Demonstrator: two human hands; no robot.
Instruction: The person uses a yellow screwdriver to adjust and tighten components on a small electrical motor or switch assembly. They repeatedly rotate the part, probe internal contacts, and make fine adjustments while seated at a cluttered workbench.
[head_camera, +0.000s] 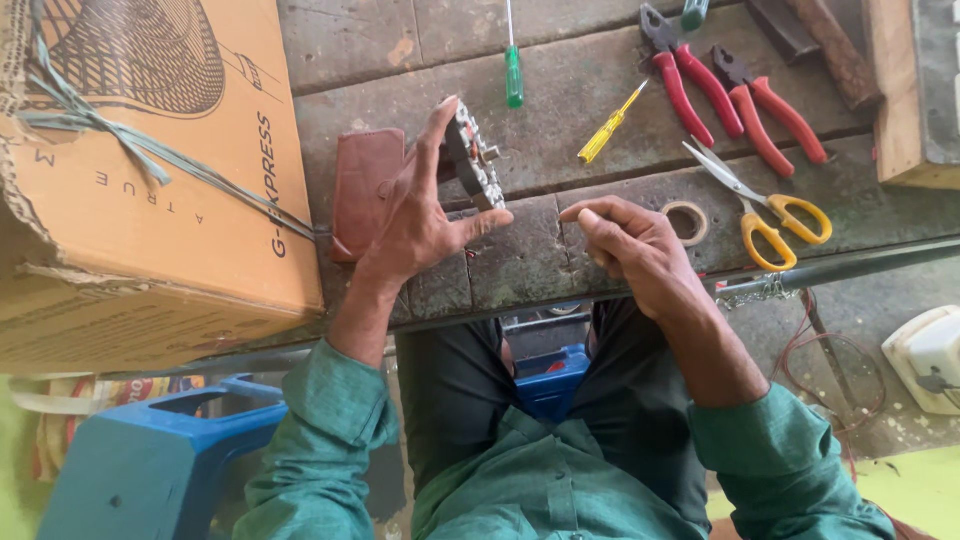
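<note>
2 tools cropped — left hand hides part

A single view is given, taken from a camera worn on the person's head. The scene is looked down on steeply, almost straight from above, so that the green-sleeved forearms and lap are seen at the lower edge and the worn wooden bench is seen above them. The view is close, within arm's reach of the bench. The far end of the bench is cut off by the upper edge. No second view is provided, so nothing is shared.
</note>
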